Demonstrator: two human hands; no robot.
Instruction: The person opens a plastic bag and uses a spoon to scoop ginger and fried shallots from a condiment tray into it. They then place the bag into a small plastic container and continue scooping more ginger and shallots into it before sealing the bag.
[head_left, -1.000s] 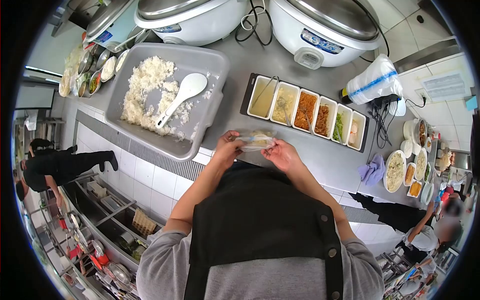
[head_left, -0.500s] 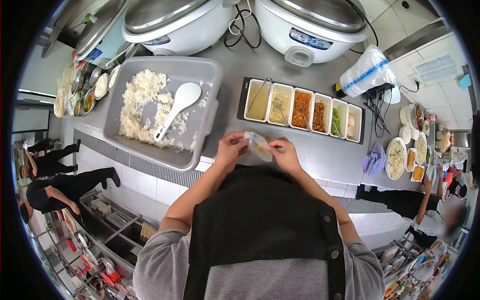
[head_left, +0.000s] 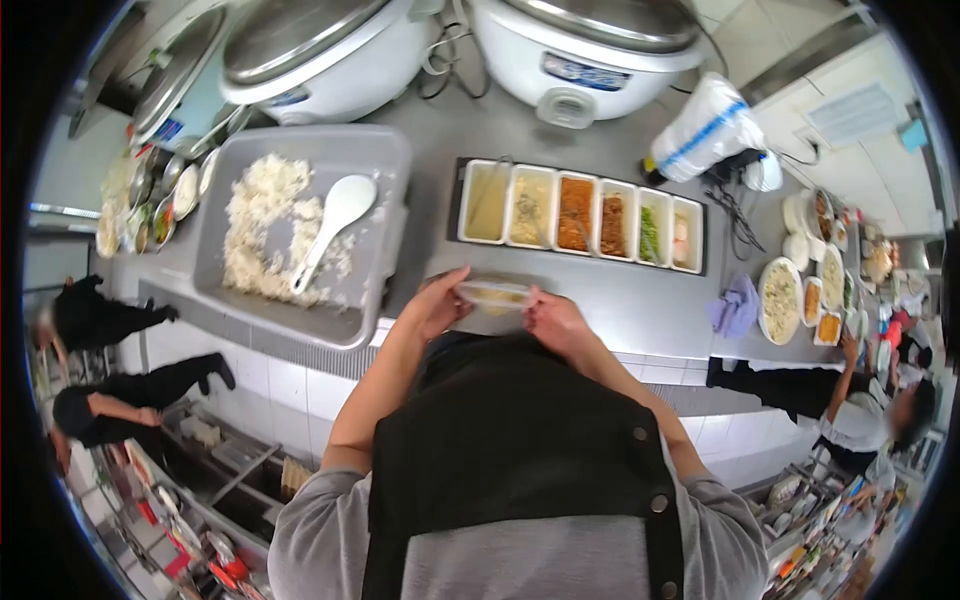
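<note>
Between my two hands, near the counter's front edge, is a small clear plastic bag or wrapper (head_left: 495, 294) with something pale yellowish in it. My left hand (head_left: 440, 303) pinches its left end, and my right hand (head_left: 555, 318) pinches its right end. Beyond them a black tray (head_left: 463, 205) holds several white containers of sauce, orange and brown fillings and chopped greens (head_left: 648, 234). To the left sits a grey tub (head_left: 391, 190) of white rice (head_left: 262, 215), with a white rice paddle (head_left: 340, 215) lying in it.
Large white cookers (head_left: 590, 65) line the back of the counter. A wrapped plastic roll (head_left: 705, 130), black cables, a purple cloth (head_left: 737, 305) and food dishes (head_left: 781, 300) are at the right. Other people work at both sides.
The view has shifted a little. The bag has gone from tilted and hanging to stretched almost level between my hands, which are slightly farther apart.
</note>
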